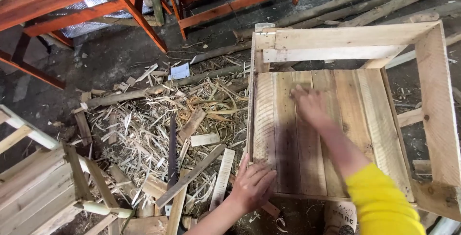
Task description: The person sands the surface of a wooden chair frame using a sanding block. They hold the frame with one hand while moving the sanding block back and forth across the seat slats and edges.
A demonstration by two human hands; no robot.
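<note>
A bare wooden frame piece with a slatted panel [355, 105] lies in front of me, its open frame rail [353, 35] at the far side. My left hand [253, 186] rests palm down on the near left corner of the slats. My right hand [311, 104], blurred with motion, lies flat on the middle slats, with a yellow sleeve [382, 206] on that arm. Neither hand holds anything.
Left of the panel the dirt floor carries a heap of wood shavings and offcuts [158, 129], with a dark hand saw [172, 148] lying in it. Red-painted wooden frames [77, 4] stand at the back. Another pale slatted piece [33, 187] is at the lower left. Rough poles [365, 4] lie behind.
</note>
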